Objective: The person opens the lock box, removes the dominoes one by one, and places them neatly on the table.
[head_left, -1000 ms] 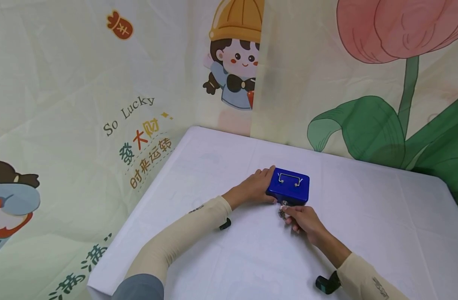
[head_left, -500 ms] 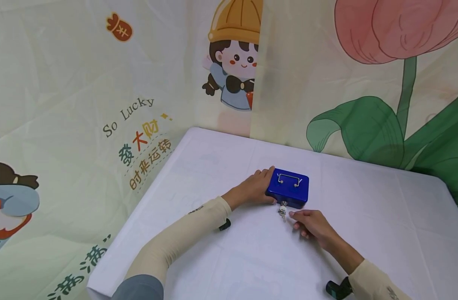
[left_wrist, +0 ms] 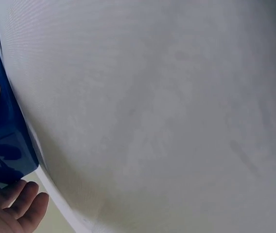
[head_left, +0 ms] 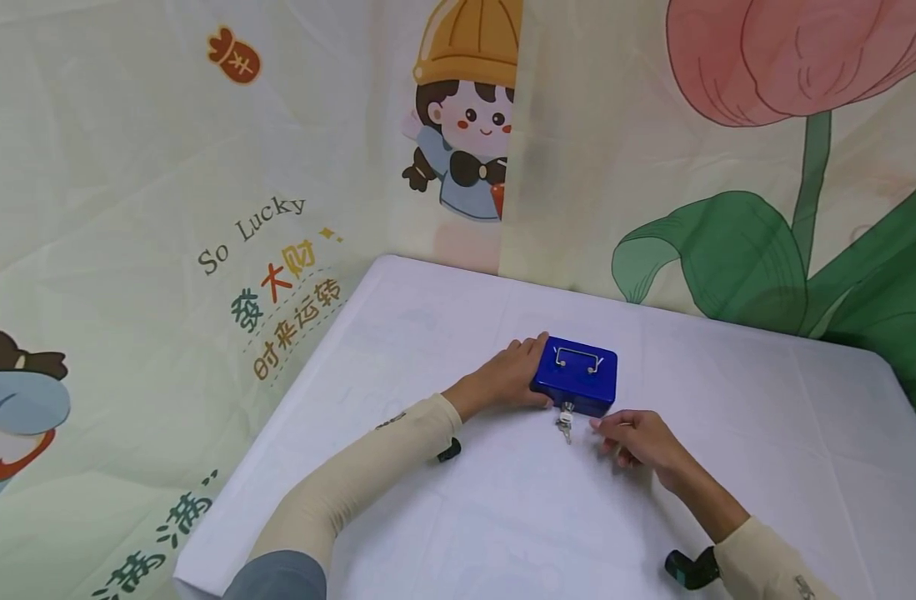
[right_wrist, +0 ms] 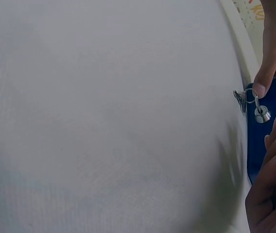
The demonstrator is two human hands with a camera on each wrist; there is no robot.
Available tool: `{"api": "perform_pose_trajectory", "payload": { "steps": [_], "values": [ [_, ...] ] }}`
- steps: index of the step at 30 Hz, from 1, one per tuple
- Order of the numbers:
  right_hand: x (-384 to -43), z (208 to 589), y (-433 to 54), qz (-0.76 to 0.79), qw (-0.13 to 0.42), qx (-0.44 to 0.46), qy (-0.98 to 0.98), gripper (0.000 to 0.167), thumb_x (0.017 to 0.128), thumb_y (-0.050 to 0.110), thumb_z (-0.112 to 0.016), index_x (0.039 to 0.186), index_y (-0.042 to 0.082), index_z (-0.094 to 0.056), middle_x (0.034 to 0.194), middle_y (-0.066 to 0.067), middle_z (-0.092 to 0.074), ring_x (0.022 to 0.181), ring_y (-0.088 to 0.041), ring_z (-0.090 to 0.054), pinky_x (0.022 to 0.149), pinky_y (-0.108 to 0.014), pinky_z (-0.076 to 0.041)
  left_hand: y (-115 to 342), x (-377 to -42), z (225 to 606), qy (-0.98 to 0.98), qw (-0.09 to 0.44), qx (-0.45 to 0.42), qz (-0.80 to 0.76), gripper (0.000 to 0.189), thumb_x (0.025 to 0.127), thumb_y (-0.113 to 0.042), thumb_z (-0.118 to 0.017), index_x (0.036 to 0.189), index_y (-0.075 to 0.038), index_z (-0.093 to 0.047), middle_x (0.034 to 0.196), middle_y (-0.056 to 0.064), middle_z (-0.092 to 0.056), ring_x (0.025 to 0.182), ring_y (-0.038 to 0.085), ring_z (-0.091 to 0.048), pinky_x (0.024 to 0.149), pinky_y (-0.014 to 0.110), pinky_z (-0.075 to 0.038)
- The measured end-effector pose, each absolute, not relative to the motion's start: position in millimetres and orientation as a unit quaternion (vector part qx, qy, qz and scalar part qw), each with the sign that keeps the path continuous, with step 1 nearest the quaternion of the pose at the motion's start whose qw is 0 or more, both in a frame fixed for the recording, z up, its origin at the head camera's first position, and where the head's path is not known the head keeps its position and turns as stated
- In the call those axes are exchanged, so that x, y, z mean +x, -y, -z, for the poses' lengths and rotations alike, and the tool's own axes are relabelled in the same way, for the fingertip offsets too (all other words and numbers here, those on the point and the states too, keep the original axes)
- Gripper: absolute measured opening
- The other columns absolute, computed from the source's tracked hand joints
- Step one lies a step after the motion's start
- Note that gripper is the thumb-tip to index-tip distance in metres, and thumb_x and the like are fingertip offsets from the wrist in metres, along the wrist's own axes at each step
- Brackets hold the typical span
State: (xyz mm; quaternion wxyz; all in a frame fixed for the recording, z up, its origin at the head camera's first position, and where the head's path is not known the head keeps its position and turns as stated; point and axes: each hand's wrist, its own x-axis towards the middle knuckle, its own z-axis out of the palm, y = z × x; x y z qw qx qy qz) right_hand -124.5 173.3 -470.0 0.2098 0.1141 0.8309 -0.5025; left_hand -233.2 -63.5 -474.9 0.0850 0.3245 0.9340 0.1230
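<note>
A small blue metal cash box [head_left: 573, 385] with a wire handle on its lid [head_left: 578, 359] stands on the white-covered table. My left hand [head_left: 508, 377] grips its left end, thumb on the front face in the left wrist view and the other fingers around the side. A key sits in the silver lock [right_wrist: 262, 114] on the front, and a ring with more keys [right_wrist: 240, 100] hangs from it. To the right of the keys, my right hand [head_left: 643, 442] hovers near the box's front right corner, fingers loosely bent and holding nothing.
The white table [head_left: 473, 517] reaches back to a printed cloth backdrop [head_left: 578, 192] with cartoon figures and a tulip. Dark wrist-camera mounts show beside the left sleeve [head_left: 382, 450] and right sleeve [head_left: 765, 562].
My right hand has let go of the keys and moved away to the right; the keys now dangle from the lock. The left hand and the cash box have stayed in place.
</note>
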Motion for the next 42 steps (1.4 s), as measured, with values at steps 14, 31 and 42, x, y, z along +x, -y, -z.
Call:
{"api": "perform_pose_trajectory", "payload": {
  "steps": [14, 31, 42],
  "values": [
    [-133.5, 459.6, -188.3, 0.424, 0.146, 0.081, -0.89, 0.061, 0.082, 0.054, -0.078, 0.113, 0.003, -0.069, 0.085, -0.008, -0.069, 0.071, -0.02, -0.058, 0.063, -0.031, -0.048, 64.6, -233.8, 476.2, -0.933, 0.087, 0.326, -0.125, 0.116, 0.083, -0.057, -0.076, 0.16, -0.004, -0.007, 0.157, 0.016, -0.038, 0.138, 0.03, -0.041, 0.114, 0.043, -0.039],
    [-138.1, 456.2, -188.7, 0.345, 0.068, 0.055, -0.934, 0.08, 0.076, 0.06, -0.081, 0.13, 0.004, -0.061, 0.111, -0.016, -0.07, 0.097, -0.029, -0.061, 0.07, -0.032, -0.05, 64.7, -233.0, 474.6, -0.933, 0.113, 0.317, -0.13, 0.117, 0.084, -0.056, -0.075, 0.161, -0.007, -0.002, 0.16, 0.015, -0.033, 0.143, 0.03, -0.038, 0.117, 0.042, -0.035],
    [-144.5, 464.5, -187.8, 0.316, 0.016, 0.014, -0.949, 0.1, 0.074, 0.054, -0.085, 0.148, 0.002, -0.042, 0.146, -0.026, -0.046, 0.13, -0.044, -0.043, 0.1, -0.06, -0.046, 67.5, -231.0, 467.5, -0.928, 0.129, 0.319, -0.143, 0.118, 0.086, -0.056, -0.073, 0.161, -0.005, 0.002, 0.162, 0.016, -0.03, 0.145, 0.031, -0.034, 0.119, 0.041, -0.031]
  ]
}}
